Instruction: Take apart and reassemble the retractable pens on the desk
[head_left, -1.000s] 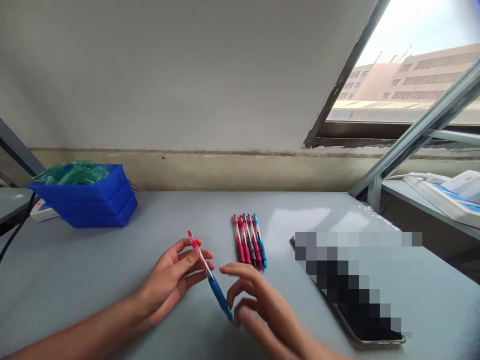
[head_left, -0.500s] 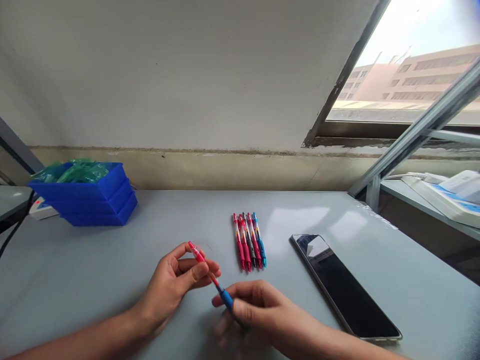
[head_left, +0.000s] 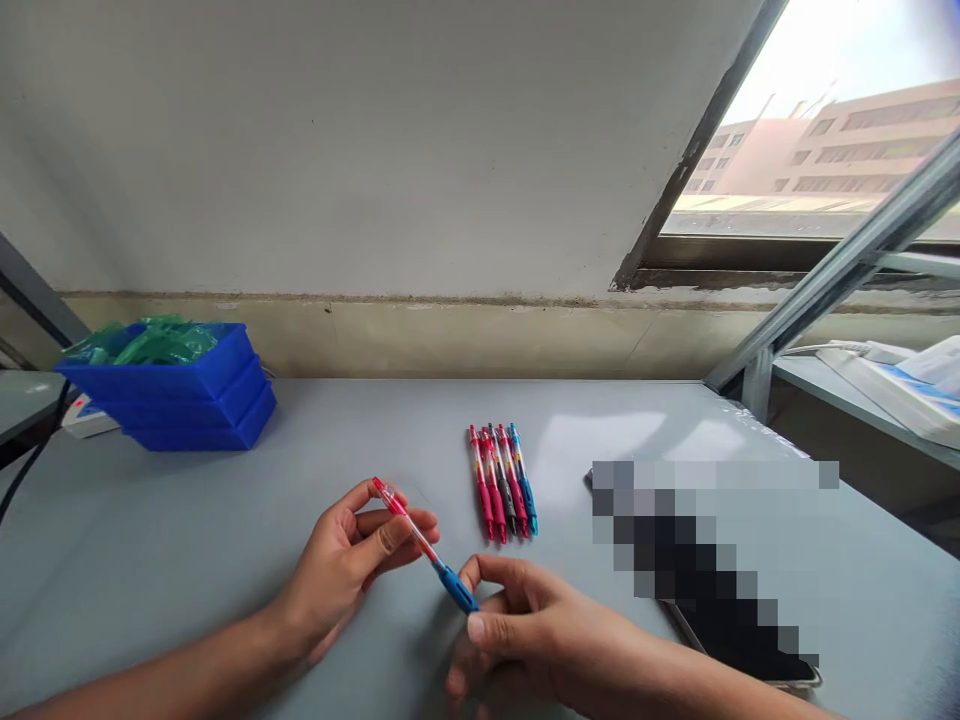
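Note:
A ballpoint pen point(head_left: 454, 588) with a red top, a clear middle and a blue grip slants across the space between my hands. My left hand point(head_left: 351, 556) pinches its red upper part between thumb and fingers. At the lower end of the blue grip, the thumb and index finger of my right hand point(head_left: 529, 622) close round the pen; its tip is hidden there. Beyond my hands a row of several pens point(head_left: 504, 485) lies side by side, red ones with one black and one blue at the right end.
A stack of blue plastic trays point(head_left: 225, 390) holding green plastic bags point(head_left: 169, 342) stands at the left of the grey table point(head_left: 360, 425). On the right lies a black phone point(head_left: 720, 620), partly pixelated. A metal frame bar point(head_left: 825, 285) slopes up by the window.
My right thumb has moved down from the blue grip toward its lower end, leaving more of the grip showing. My left hand stays nearly still on the red top.

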